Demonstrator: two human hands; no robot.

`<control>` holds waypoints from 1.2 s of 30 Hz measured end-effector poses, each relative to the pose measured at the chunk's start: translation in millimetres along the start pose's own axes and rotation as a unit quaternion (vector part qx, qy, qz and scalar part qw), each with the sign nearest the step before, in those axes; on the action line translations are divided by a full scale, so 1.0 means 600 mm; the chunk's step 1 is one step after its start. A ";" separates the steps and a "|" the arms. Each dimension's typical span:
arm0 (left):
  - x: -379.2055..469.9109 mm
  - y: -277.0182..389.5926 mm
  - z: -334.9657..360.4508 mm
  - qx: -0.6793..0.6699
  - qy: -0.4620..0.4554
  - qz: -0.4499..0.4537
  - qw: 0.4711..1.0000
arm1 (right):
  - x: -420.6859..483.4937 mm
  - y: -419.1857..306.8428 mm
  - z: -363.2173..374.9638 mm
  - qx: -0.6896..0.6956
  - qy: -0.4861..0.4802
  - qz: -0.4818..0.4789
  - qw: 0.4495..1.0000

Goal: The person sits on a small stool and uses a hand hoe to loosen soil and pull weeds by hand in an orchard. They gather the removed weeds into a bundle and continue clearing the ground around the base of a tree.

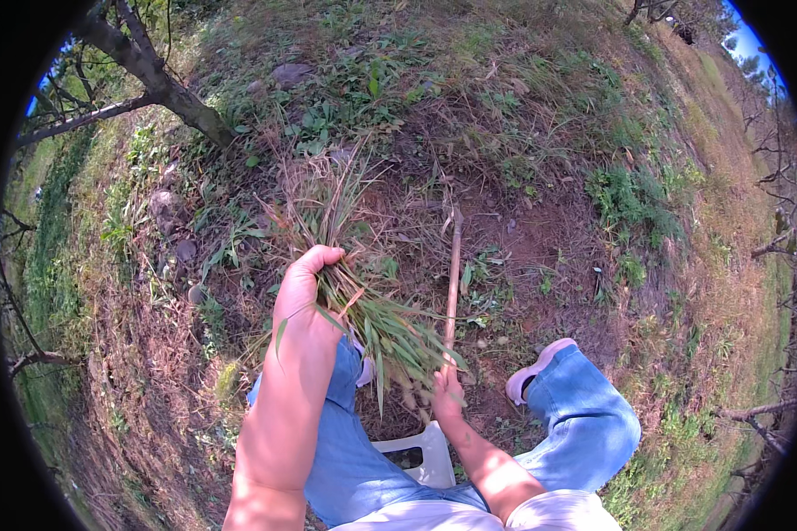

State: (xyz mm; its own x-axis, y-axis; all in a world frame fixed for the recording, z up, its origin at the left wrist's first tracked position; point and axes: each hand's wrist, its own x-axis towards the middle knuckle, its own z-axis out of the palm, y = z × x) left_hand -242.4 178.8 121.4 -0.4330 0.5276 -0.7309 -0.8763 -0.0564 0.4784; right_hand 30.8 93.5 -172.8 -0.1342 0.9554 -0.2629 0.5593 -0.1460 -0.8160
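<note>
My left hand (315, 285) is closed around a thick bunch of pulled grass (392, 325), its dry stems and roots pointing away from me and its green blades hanging toward my right hand. My right hand (447, 395) grips the near end of a long wooden handle (454, 279). That handle slants away from me, low over the ground; the tool's head at its far end is hard to make out among dry stalks. Grass tips partly overlap the handle near my right hand.
Beneath me is a white plastic stool (435, 458), between my legs in blue jeans. A tree trunk (196, 116) leans at the upper left, near rocks (167, 209). Weeds (637, 206) grow to the right. Bare branches (757, 415) reach in at the right rim.
</note>
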 end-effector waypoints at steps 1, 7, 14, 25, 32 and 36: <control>-0.002 0.003 -0.002 -0.006 0.000 0.000 1.000 | 0.032 -0.021 0.006 0.010 -0.032 0.062 0.998; 0.007 -0.019 0.020 0.014 -0.009 -0.042 0.999 | 0.416 -0.258 0.000 0.261 -0.024 0.131 0.956; 0.007 0.005 0.016 0.003 0.020 -0.034 0.999 | 0.326 -0.208 0.009 0.239 -0.061 0.126 0.961; 0.002 -0.029 0.029 0.007 -0.028 -0.080 0.996 | 0.299 -0.153 -0.021 0.307 0.002 0.201 0.930; 0.008 -0.033 0.024 -0.007 -0.017 -0.066 0.998 | 0.194 -0.055 -0.056 0.340 -0.013 0.189 0.921; -0.001 -0.028 0.023 0.011 0.000 -0.053 0.999 | 0.066 0.006 -0.053 0.298 0.010 0.232 0.926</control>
State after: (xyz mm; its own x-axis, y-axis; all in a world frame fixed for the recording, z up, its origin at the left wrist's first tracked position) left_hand -224.5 191.3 120.3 -0.3389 0.5291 -0.7779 -0.9119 0.0187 0.4100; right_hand 53.6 139.2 -169.9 0.0271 0.7577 -0.6520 0.0020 -0.6523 -0.7580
